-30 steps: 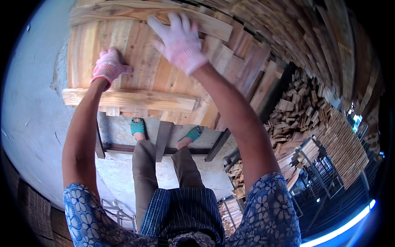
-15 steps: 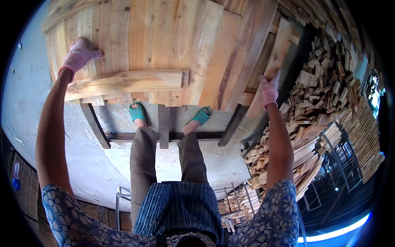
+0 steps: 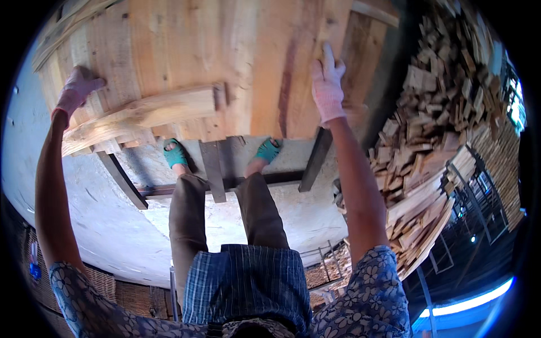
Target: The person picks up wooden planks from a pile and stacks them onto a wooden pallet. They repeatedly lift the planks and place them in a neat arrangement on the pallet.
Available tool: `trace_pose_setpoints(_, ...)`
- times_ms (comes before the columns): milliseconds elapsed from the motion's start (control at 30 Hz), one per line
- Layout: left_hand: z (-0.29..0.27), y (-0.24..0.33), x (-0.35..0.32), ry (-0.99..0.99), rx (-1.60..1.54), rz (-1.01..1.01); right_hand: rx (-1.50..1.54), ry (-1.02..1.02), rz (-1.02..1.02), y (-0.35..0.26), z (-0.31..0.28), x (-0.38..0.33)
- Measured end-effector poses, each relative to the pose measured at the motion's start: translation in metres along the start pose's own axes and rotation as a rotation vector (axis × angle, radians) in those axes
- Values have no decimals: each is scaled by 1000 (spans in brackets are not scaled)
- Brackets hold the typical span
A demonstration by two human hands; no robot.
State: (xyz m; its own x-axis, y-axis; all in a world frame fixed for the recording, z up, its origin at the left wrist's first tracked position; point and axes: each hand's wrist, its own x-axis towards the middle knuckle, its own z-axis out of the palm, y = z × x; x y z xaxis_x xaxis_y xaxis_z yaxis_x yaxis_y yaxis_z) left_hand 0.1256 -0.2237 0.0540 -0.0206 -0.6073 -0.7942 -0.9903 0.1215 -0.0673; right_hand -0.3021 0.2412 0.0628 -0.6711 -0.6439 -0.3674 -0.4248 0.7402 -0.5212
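A row of pale wooden boards (image 3: 186, 62) lies side by side in front of me on a dark metal frame (image 3: 211, 169). My left hand (image 3: 79, 90), in a pink knitted glove, rests on the boards at the left end. Its thumb sticks out to the right; the other fingers are foreshortened. My right hand (image 3: 328, 84), gloved alike, lies on the boards near the row's right end with its fingers stretched away from me. One thicker loose board (image 3: 146, 112) lies crosswise over the near ends, to the right of my left hand.
To the right rises a large heap of wood offcuts (image 3: 428, 107), with longer strips (image 3: 422, 208) at its near side. My feet in green sandals (image 3: 176, 153) stand on the concrete floor (image 3: 225, 222) by the frame. Darker lower wood (image 3: 363, 50) shows beyond the row's right end.
My right hand has moved left and farther away, from a narrow board at the right side onto the row. The view has shifted, and my left hand stays at the left end.
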Motion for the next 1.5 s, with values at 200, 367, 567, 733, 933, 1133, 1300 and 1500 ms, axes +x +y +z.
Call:
trace_pose_setpoints(200, 10, 10, 5, 180, 543, 295, -640, -380, -196, 35, -101, -26)
trace_pose_setpoints(367, 90, 212, -114, 37, 511, 630, -1128, -252, -312, 136, -82, -91)
trace_pose_setpoints(567, 125, 296, -167, 50, 541, 433, -974, -283, -382, 136, -71, -75)
trace_pose_setpoints(733, 129, 297, -133, 83, 483, 589, -992, -276, -131, 85, -78, -86)
trace_pose_setpoints(933, 133, 297, -125, -85, 492, 572, -163, -132, -2, -21, -143, -253)
trace_pose_setpoints(1133, 231, 246, -322, -320, 691, 1045, -463, 200, 146, -24, -316, -515)
trace_pose_setpoints(1300, 268, 296, -607, -759, 668, 1172, -688, 767, 671, 44, -487, -683)
trace_pose_setpoints(1500, 262, 415, -859, -794, 396, 1596, -228, 981, 1678, 223, -586, -725)
